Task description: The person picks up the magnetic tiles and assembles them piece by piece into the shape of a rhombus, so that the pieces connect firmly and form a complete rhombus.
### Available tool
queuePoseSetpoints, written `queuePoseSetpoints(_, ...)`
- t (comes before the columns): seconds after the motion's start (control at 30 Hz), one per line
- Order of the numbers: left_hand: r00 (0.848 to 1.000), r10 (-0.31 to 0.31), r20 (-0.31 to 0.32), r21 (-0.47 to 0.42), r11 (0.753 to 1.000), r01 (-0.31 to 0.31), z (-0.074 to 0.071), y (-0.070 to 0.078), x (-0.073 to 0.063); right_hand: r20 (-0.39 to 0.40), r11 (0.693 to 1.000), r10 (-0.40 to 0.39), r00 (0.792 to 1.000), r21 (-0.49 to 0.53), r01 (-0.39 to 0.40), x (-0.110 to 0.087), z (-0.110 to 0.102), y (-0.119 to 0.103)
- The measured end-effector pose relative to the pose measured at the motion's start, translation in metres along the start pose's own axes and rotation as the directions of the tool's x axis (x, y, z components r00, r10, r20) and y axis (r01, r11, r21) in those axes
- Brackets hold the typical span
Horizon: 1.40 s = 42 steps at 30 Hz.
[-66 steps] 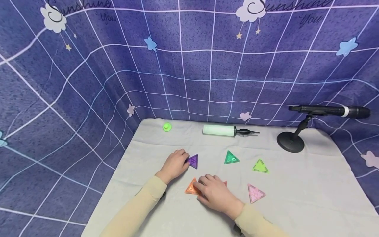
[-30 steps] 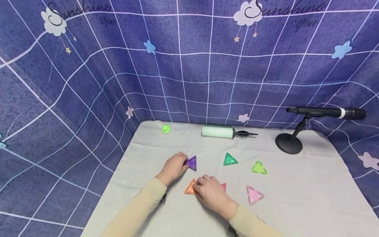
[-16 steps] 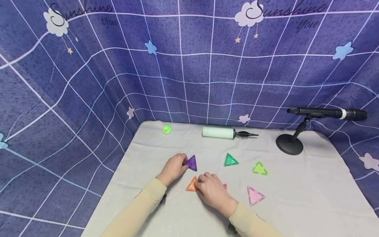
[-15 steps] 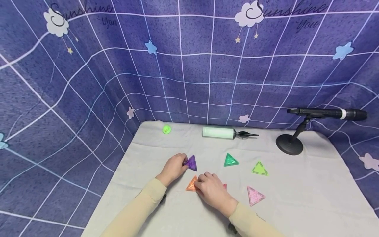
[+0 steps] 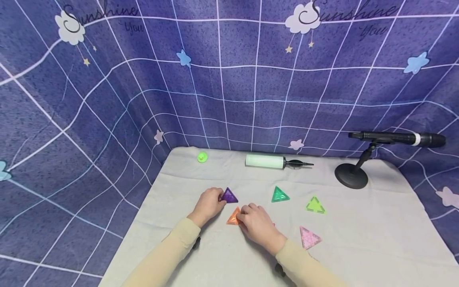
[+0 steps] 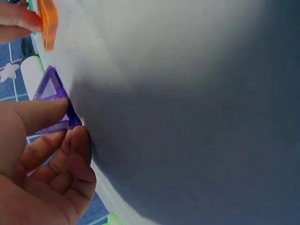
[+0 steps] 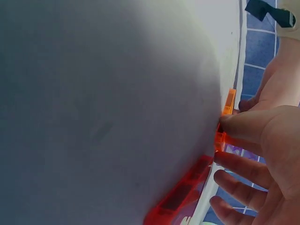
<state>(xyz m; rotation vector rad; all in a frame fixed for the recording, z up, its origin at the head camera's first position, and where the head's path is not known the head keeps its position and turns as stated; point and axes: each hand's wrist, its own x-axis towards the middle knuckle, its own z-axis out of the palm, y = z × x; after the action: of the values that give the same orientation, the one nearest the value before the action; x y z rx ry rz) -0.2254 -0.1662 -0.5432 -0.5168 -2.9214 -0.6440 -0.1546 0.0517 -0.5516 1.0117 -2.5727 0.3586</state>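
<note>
My left hand [image 5: 208, 205] pinches a purple translucent triangle tile [image 5: 229, 196] between thumb and fingers; in the left wrist view the purple tile [image 6: 51, 93] is tilted up by the thumb. Just to the right and nearer, my right hand [image 5: 259, 224] pinches the right corner of an orange triangle tile [image 5: 234, 216]. The right wrist view shows the thumb on the orange tile [image 7: 229, 101], the other fingers spread behind. A red tile [image 7: 180, 197] lies close to that hand, mostly hidden under it in the head view.
Green [image 5: 279, 195], lime [image 5: 315, 205] and pink [image 5: 309, 238] triangle tiles lie to the right on the white-covered table [image 5: 376, 239]. Along the back are a small green duck [image 5: 202, 157], a hand pump [image 5: 265, 161] and a microphone on a stand [image 5: 352, 175]. A purple patterned curtain [image 5: 236, 79] stands behind.
The purple tile has turned in my left fingers, its point now facing away from me. My right hand has slid the orange tile slightly away from me, toward the purple one.
</note>
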Motion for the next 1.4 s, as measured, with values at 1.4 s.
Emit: queuePoseSetpoints(1.4,0.995,0.013,-0.103,0.107,0.994,-0.002,0.010,0.013,-0.005,-0.001,0.998,0.033,0.999,0.045,-0.033,0.039,0.019,0.033)
